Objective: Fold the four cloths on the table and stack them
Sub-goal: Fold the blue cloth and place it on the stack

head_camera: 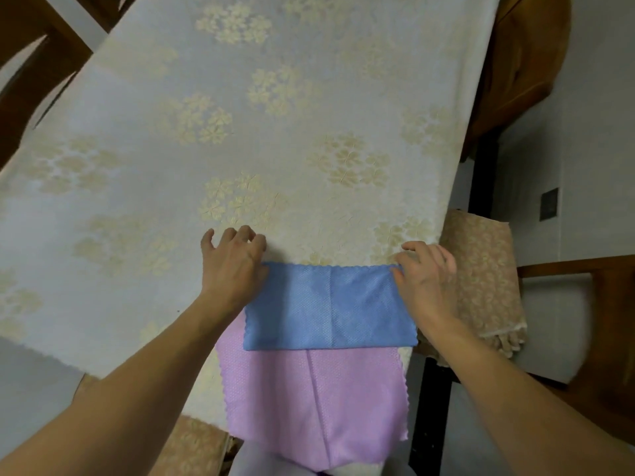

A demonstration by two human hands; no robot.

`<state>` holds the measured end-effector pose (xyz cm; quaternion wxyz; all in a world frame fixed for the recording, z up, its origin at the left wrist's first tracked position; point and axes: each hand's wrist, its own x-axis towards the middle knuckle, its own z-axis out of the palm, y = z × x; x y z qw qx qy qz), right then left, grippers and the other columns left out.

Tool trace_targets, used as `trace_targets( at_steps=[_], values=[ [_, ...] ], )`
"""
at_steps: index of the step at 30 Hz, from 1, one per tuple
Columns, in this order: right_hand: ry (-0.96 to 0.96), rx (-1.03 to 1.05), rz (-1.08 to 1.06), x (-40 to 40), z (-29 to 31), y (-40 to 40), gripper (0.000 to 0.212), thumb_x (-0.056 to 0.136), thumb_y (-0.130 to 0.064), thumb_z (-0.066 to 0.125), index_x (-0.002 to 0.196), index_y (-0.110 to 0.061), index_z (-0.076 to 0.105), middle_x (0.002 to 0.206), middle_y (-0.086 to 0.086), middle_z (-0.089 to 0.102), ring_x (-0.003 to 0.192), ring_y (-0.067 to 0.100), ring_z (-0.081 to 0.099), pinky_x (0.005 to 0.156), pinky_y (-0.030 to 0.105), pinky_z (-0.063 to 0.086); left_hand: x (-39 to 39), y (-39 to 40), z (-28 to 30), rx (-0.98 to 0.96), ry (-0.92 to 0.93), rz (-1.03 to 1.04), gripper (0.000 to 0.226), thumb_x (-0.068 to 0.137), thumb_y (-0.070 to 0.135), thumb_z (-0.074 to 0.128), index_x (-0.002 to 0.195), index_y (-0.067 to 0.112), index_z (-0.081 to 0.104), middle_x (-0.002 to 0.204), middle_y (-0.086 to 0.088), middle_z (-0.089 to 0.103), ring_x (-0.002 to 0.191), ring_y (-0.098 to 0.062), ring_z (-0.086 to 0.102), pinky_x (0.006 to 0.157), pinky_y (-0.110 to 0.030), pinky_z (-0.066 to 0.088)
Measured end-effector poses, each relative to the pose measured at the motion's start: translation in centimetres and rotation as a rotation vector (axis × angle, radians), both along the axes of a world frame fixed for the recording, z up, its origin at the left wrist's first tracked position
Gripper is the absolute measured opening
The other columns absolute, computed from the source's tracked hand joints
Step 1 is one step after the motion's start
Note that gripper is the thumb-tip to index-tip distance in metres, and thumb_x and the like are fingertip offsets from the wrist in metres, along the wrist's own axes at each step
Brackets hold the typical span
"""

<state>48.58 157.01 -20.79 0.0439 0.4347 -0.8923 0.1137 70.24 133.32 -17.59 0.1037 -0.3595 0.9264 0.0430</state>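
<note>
Cloths counted: two are seen, one blue cloth point(330, 305) and one purple cloth point(314, 407); no others can be made out.
Blue cloth: folded into a rectangle, laid in the lower centre of the frame over the upper edge of the purple cloth.
Purple cloth: spread flat below it, draped over the near edge of the tabletop point(240, 115).
Hands counted: two.
Left hand point(233, 261): palm down, fingers loosely curled, rested at the blue cloth's upper left corner; nothing is gripped.
Right hand point(426, 281): palm down, fingers relaxed, laid on the cloth's upper right corner.
Chairs: wooden ones are seen at left and right.
</note>
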Motion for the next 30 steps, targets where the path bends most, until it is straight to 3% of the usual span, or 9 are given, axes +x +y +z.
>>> trace_targets(
  at_steps=[3, 6, 10, 14, 18, 30],
  values=[
    [0.007, -0.043, 0.052, 1.7, 0.4, -0.1, 0.023, 0.086, -0.008, 0.072, 0.108, -0.008, 0.072, 0.115, 0.011, 0.067, 0.103, 0.028, 0.061, 0.101, 0.044, 0.040, -0.1, 1.3, 0.1, 0.013, 0.213, 0.083, 0.033, 0.089, 0.036, 0.063, 0.115, 0.016, 0.062, 0.125, -0.010, 0.059, 0.115, -0.034, 0.054, 0.104, -0.056, 0.034],
    [-0.064, -0.002, 0.171, 4.8, 0.2, -0.7, 0.043, 0.097, -0.026, 0.052, 0.134, -0.005, 0.058, 0.138, 0.014, 0.057, 0.128, 0.031, 0.053, 0.113, 0.045, 0.035, -0.1, 5.2, -0.5, 0.030, 0.389, -0.120, 0.039, 0.088, 0.030, 0.058, 0.123, 0.010, 0.059, 0.136, -0.013, 0.055, 0.120, -0.033, 0.053, 0.101, -0.048, 0.042],
    [-0.165, 0.163, 0.258, 8.1, -1.0, -1.9, 0.067, 0.100, -0.046, 0.034, 0.153, -0.005, 0.032, 0.161, 0.011, 0.029, 0.150, 0.025, 0.022, 0.119, 0.042, 0.018, -0.5, 8.8, -3.5, 0.102, 0.320, -0.269, 0.060, 0.095, 0.036, 0.044, 0.148, 0.008, 0.040, 0.158, -0.010, 0.034, 0.145, -0.027, 0.033, 0.115, -0.049, 0.033],
    [-0.176, 0.292, 0.234, 8.2, -2.9, -1.5, 0.077, 0.100, -0.058, 0.022, 0.157, -0.006, 0.017, 0.166, 0.009, 0.012, 0.153, 0.023, 0.008, 0.122, 0.040, 0.011, 0.3, 9.5, -5.8, 0.130, 0.206, -0.292, 0.066, 0.104, 0.048, 0.026, 0.157, 0.009, 0.016, 0.165, -0.006, 0.011, 0.153, -0.020, 0.008, 0.121, -0.049, 0.018],
    [-0.156, 0.335, 0.244, 6.2, -3.7, -0.3, 0.084, 0.099, -0.065, 0.016, 0.158, -0.005, 0.013, 0.167, 0.009, 0.006, 0.154, 0.024, 0.004, 0.123, 0.044, 0.012, 0.7, 8.9, -6.3, 0.131, 0.157, -0.267, 0.073, 0.102, 0.056, 0.027, 0.157, 0.012, 0.011, 0.166, -0.003, 0.006, 0.153, -0.016, 0.002, 0.123, -0.046, 0.009],
    [-0.194, 0.360, 0.147, 4.0, -3.6, 3.5, 0.087, 0.097, -0.069, 0.011, 0.158, -0.007, 0.003, 0.167, 0.009, 0.000, 0.154, 0.022, 0.000, 0.124, 0.041, 0.006, 4.3, 7.0, -6.7, 0.129, 0.128, -0.180, 0.080, 0.099, 0.059, 0.028, 0.157, 0.012, 0.001, 0.166, -0.005, -0.004, 0.153, -0.019, -0.005, 0.124, -0.046, 0.009]
  ],
)
